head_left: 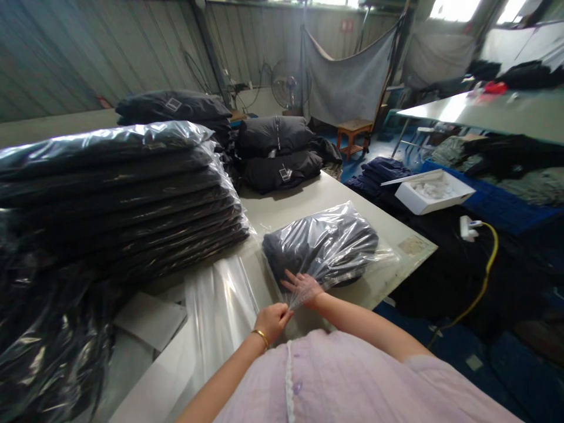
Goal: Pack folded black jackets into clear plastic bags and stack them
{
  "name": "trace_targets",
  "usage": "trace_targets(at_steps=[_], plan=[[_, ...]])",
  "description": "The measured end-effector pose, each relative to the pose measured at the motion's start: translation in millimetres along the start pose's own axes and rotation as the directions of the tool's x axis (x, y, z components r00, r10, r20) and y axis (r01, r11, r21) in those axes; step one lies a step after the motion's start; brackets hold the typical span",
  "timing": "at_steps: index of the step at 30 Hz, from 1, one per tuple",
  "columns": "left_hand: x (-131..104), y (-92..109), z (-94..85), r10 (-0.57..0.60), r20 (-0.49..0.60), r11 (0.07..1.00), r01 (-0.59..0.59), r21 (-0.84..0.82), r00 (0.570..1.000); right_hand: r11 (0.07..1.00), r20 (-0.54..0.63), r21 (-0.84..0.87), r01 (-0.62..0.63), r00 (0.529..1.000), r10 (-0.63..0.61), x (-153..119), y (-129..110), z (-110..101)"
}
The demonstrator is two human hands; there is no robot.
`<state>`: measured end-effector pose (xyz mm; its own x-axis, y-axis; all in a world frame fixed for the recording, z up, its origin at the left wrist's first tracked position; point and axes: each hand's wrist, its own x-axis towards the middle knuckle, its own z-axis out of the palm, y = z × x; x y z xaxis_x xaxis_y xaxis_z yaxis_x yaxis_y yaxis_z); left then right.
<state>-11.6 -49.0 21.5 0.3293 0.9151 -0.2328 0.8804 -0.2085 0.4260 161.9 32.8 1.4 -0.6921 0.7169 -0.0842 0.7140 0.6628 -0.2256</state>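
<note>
A folded dark garment (282, 252) lies inside a clear plastic bag (339, 226) on the table in front of me. My left hand (271, 322), with a gold bangle at the wrist, is closed on the bag's near edge and pulls the film into a taut point. My right hand (305, 288) reaches in at the bag's mouth, with film over its back. Its fingers are spread against the near side of the garment. The bag's far right corner sticks out flat past the garment.
A tall stack of bagged dark garments (110, 194) stands to the left. Flat clear bags (220, 305) and white sheets (152, 320) lie near me. Folded black jackets (282, 167) sit at the back. Right of the table are an open white box (434, 191) and a yellow cable (487, 273).
</note>
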Motion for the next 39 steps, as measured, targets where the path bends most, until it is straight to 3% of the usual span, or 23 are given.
trace_targets(at_steps=[4,6,8,10,12,14,17,19,23,26,28,30,32,35,36,38,39], plan=[[2,-2,0.4,-0.046,-0.02,0.997,0.048,0.067,0.999,0.953,-0.045,0.301,0.048,0.998,-0.036,-39,4,8],[2,-4,3.4,-0.033,0.003,0.995,0.033,0.094,0.999,0.836,-0.056,0.549,0.027,0.998,0.004,-63,6,11],[1,-6,7.1,-0.001,0.015,0.992,-0.001,0.124,1.0,0.569,-0.034,0.821,-0.055,0.989,0.145,-83,9,11],[-1,-8,10.8,0.031,-0.007,0.987,-0.03,0.155,0.999,0.176,0.039,0.979,-0.106,0.937,0.346,-97,13,7],[-3,-9,14.3,0.073,-0.083,0.982,-0.057,0.178,0.994,-0.147,0.118,0.988,-0.045,0.834,0.538,-106,20,-1],[-5,-8,17.5,0.132,-0.246,0.98,-0.089,0.178,0.96,-0.296,0.156,0.952,0.081,0.703,0.694,-113,32,-13],[-3,-4,21.3,0.199,-0.502,0.977,-0.133,0.164,0.842,-0.355,0.206,0.907,0.226,0.498,0.843,-120,55,-31],[0,-1,22.6,0.228,-0.562,0.973,-0.159,0.17,0.795,-0.392,0.271,0.881,0.264,0.397,0.877,-123,72,-40],[9,7,22.4,0.311,-0.538,0.95,-0.257,0.175,0.783,-0.467,0.414,0.832,0.3,0.224,0.882,-128,107,-55],[9,12,23.1,0.324,-0.519,0.943,-0.315,0.11,0.791,-0.313,0.305,0.879,0.36,0.08,0.949,-140,125,-55],[7,15,25.3,0.312,-0.498,0.945,-0.32,0.071,0.809,-0.171,0.176,0.922,0.347,0.018,0.984,-152,131,-46],[5,17,27.9,0.3,-0.441,0.95,-0.308,0.057,0.845,-0.139,0.151,0.953,0.269,-0.025,0.988,-164,133,-30],[5,19,29.3,0.283,-0.351,0.958,-0.281,0.058,0.892,-0.22,0.227,0.966,0.137,-0.041,0.973,-173,133,-11],[7,22,25.8,0.255,-0.224,0.967,-0.251,0.046,0.941,-0.335,0.335,0.942,-0.02,0.007,0.942,-182,132,14],[8,24,22.6,0.253,-0.202,0.967,-0.251,0.036,0.946,-0.344,0.344,0.938,-0.039,0.002,0.939,-184,133,19],[11,27,13.3,0.259,-0.207,0.965,-0.262,0.016,0.943,-0.286,0.278,0.955,-0.079,-0.103,0.955,-187,139,20],[14,30,7.3,0.26,-0.24,0.964,-0.266,0.009,0.935,-0.207,0.186,0.97,-0.125,-0.166,0.968,-188,144,16]])
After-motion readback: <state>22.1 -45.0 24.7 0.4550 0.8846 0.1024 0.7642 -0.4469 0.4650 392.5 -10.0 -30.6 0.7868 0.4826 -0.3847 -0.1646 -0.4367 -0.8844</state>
